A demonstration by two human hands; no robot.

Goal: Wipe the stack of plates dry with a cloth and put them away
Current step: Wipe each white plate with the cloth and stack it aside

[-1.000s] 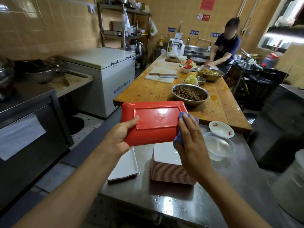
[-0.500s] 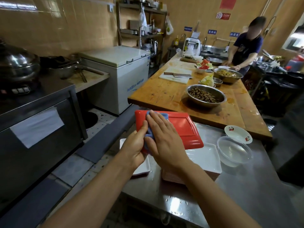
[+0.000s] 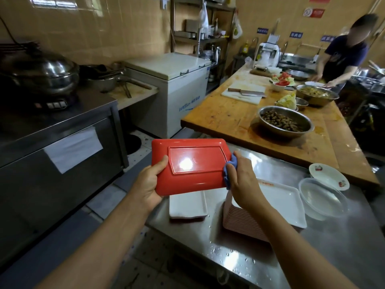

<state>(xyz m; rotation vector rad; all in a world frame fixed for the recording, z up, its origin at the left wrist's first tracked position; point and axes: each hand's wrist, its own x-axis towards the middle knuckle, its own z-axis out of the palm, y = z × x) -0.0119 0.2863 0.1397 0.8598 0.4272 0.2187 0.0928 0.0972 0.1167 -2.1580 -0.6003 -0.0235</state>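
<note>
You hold a glossy red plate (image 3: 191, 165), its plain underside facing you, with a blue cloth (image 3: 229, 170) at one edge. Below sit a white plate (image 3: 187, 205) and a stack of plates (image 3: 277, 205) — white on top, pinkish-red along the sides. The small white dish (image 3: 328, 176) carries red motifs — the wooden table (image 3: 229, 117) is orange-brown.

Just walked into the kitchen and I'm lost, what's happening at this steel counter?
Someone is drying dishes. The left hand holds a red rectangular plate bottom side up, while the right hand presses a blue cloth against its right edge. Below on the steel counter sit a tall stack of plates and a smaller pile. Water drops dot the counter. Another person works at the wooden table.
</note>
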